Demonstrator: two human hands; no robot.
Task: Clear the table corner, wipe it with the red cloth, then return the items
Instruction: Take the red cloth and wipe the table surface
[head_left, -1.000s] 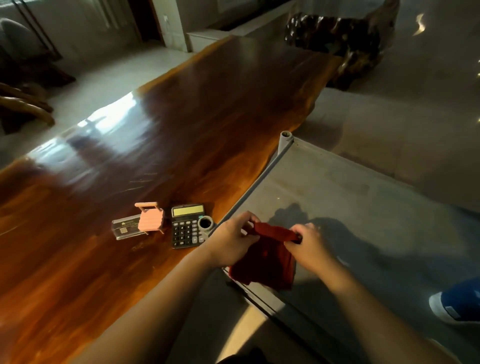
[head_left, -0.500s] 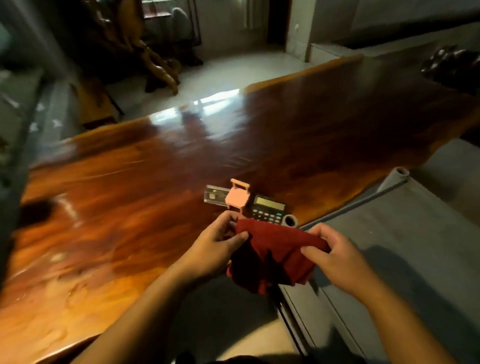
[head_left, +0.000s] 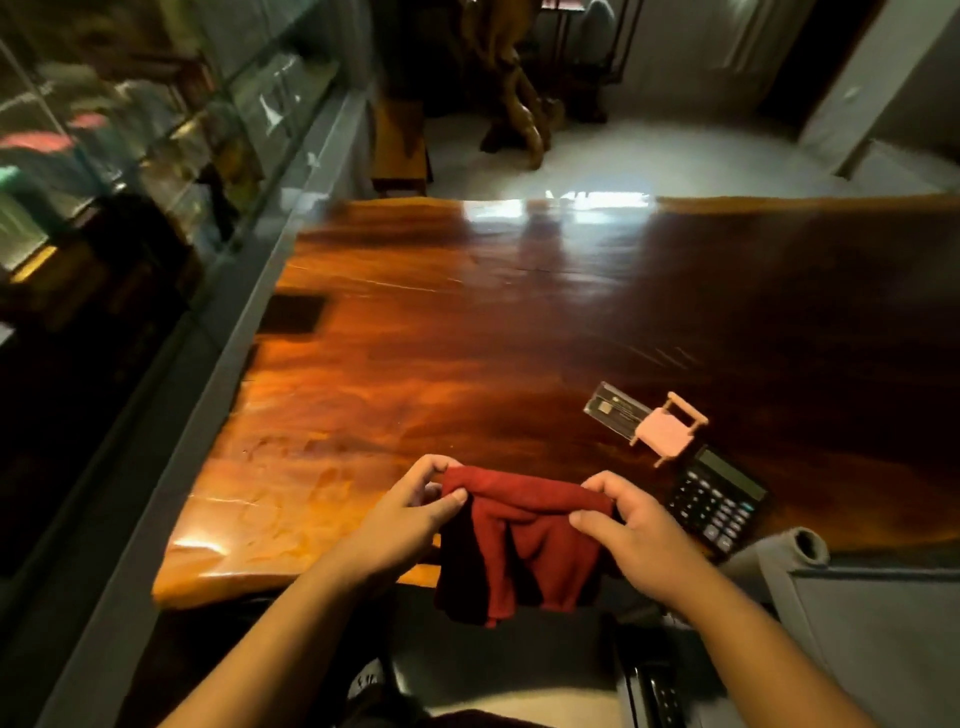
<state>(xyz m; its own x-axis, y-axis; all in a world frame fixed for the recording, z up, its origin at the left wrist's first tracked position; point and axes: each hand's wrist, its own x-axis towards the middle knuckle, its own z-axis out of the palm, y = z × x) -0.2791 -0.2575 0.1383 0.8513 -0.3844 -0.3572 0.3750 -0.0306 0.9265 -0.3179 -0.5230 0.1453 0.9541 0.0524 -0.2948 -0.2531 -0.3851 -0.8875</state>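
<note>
Red cloth (head_left: 522, 545) between both hands

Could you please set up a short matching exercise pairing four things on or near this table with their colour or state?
Things:
1. cloth
2. calculator
3. miniature chair
4. clear plastic case

Descriptions:
A. pink, standing on the wood
B. red, held up by both hands
C. transparent, lying flat
D. black, with rows of keys

Pairs: 1-B, 2-D, 3-A, 4-C
</note>
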